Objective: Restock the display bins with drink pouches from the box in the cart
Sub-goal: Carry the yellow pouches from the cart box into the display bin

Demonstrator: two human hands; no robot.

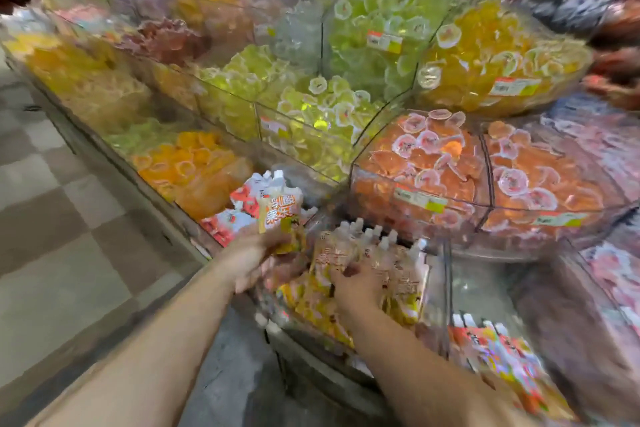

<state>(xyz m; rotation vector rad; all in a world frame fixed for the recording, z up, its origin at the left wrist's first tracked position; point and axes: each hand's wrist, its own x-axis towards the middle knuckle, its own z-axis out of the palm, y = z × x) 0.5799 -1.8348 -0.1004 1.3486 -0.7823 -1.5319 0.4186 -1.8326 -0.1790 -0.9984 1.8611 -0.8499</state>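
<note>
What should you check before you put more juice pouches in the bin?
1. Left hand holds an orange pouch upright: ok.
2. Right hand rests on the row of pouches in the low bin: ok.
3. Spouts in that row point up: ok.
4. Bare space in the bin, right of the row: ok.
5. Flavour matches the row: cannot tell, blurred.
6. Box in cart: cannot tell, out of view.

Clear display bins [446, 250]; drink pouches [374, 263] inside
</note>
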